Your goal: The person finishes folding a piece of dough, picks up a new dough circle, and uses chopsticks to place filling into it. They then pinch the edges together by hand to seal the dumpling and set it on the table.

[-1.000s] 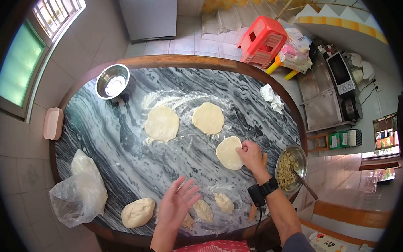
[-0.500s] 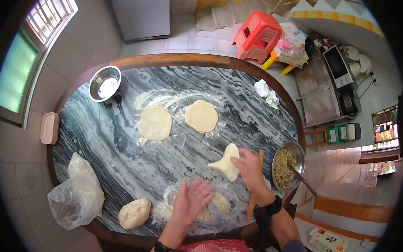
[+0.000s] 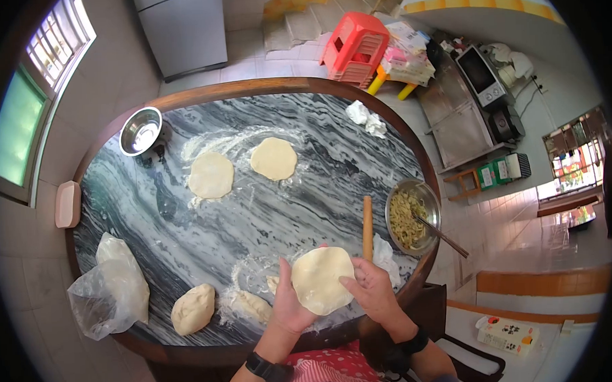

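Note:
A flat round of dough is held up near the table's front edge. My left hand is under and beside its left side, palm up, with the thumb apart. The fingers of my right hand pinch its right edge. Behind my hands, two flat dough rounds lie on floured marble, one on the left and one on the right. A dough lump and a smaller floured piece lie left of my left hand. A wooden rolling pin lies behind my right hand.
On the marble table are a steel bowl of filling with chopsticks at the right, an empty metal bowl at the back left, a plastic bag at the left and crumpled tissue. Red stools stand behind.
The dough went from hanging folded in my right hand to lying spread flat between both hands. My right hand moved left and toward me. The whole view has shifted slightly.

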Action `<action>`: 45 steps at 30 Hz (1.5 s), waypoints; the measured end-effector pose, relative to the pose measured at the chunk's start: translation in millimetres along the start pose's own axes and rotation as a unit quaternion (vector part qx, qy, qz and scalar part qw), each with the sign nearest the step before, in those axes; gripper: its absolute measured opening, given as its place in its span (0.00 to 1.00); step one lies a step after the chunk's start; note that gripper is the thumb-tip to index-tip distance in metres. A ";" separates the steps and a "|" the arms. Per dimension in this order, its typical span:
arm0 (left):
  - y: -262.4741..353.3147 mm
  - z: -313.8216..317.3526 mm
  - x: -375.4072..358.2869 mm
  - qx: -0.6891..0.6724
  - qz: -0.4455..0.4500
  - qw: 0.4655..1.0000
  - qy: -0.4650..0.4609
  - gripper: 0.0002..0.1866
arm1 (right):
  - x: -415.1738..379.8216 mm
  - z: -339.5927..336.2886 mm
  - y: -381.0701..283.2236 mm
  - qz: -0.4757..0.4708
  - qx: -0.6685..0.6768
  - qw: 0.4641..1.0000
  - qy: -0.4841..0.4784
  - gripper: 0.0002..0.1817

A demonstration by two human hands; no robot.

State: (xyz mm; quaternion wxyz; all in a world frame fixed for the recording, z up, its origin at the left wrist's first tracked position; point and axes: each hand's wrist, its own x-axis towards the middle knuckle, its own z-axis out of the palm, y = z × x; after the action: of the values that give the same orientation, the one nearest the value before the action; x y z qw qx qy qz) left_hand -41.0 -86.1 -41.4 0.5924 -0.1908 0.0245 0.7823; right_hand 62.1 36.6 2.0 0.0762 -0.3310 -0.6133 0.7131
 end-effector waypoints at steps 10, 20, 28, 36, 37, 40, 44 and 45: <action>-41.3 15.0 -7.5 0.008 0.014 1.000 -0.010 0.40 | -53.6 -40.4 -2.1 -0.062 -0.150 0.977 0.137 0.16; -86.3 39.5 -0.4 0.037 0.075 0.995 -0.061 0.35 | -76.6 -108.9 16.4 0.025 0.004 0.997 0.075 0.17; -162.7 42.1 40.1 0.301 0.284 0.901 0.128 0.24 | -42.6 -143.0 -1.4 0.044 0.131 0.986 -0.088 0.16; -199.9 -14.1 70.9 0.152 0.334 0.904 0.221 0.25 | -1.4 -160.2 7.7 -0.201 -0.132 0.964 -0.110 0.13; -202.7 -20.5 75.8 0.138 0.337 0.913 0.185 0.25 | -0.1 -157.5 10.0 -0.230 -0.176 0.948 -0.130 0.13; -198.5 -49.7 82.9 0.088 0.317 0.944 0.032 0.34 | -18.2 -155.2 18.3 -0.342 -0.299 0.868 -0.202 0.11; -211.8 -21.8 73.8 -0.003 0.360 0.933 0.004 0.40 | -42.1 -172.8 13.8 -0.430 -0.363 0.771 -0.299 0.10; -212.9 -18.5 72.4 -0.011 0.377 0.926 -0.001 0.40 | -41.6 -181.2 12.4 -0.434 -0.356 0.763 -0.319 0.10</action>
State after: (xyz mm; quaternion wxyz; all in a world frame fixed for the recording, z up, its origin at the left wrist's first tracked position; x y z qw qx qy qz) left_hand 147.0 38.7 -42.3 0.2511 -0.1736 0.0856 0.9484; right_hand 200.3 161.7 1.1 0.0539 0.2142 -0.8903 0.3983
